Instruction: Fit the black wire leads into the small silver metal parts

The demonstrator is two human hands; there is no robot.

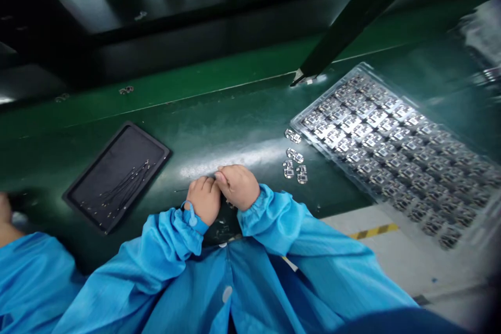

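Observation:
My left hand [205, 199], with a blue wrist strap [194, 217] round its wrist, is closed near the table's front edge. Against it, fingertips touching, my right hand [239, 187] is closed too. Whatever the fingers hold is hidden beneath them; a bit of something small and shiny shows under the right hand. A faint thin dark line runs out to the left of my left hand on the tabletop. Right of my hands lie several small silvery circuit boards [295, 155]. On the left, a black tray [117, 141] carries several thin dark cables [131, 182] with small bright ends.
A clear plastic tray [332, 159] filled with rows of similar boards stands on the right, overhanging the front edge of the green table [219, 115]. A dark post [336, 36] rises behind. Another person's sleeve [35, 271] and hand [6, 219] are at far left.

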